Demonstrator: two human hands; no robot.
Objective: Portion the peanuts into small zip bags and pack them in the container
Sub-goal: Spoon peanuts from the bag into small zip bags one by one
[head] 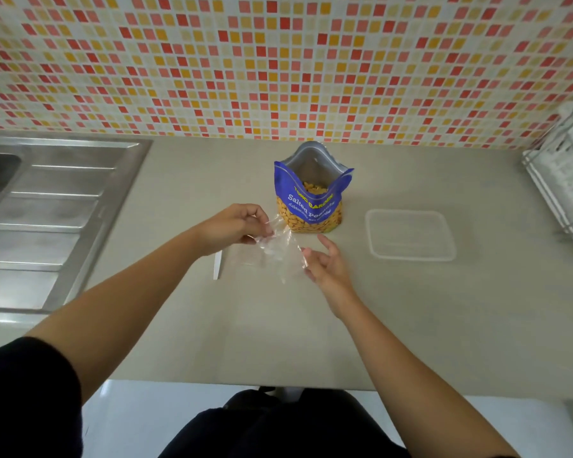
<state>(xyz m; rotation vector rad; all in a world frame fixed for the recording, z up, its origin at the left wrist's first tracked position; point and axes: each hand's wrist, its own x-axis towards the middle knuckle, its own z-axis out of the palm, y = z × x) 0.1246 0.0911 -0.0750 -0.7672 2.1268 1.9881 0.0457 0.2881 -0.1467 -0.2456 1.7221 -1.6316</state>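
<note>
Pinches limp zip bag point(278, 254) in left hand point(234, 226); holds right hand point(328, 266) open, fingers spread, beside it. Risks knocking over the open peanut pack point(308, 206) just behind, spilling nuts point(315, 188).

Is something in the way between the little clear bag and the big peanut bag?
Nothing visible is. The left hand pinches the small zip bag right in front of the open Salted Peanuts bag. The right hand is open at the zip bag's right side, not in the path.

steel sink point(47, 209), white rack point(566, 183)
</note>
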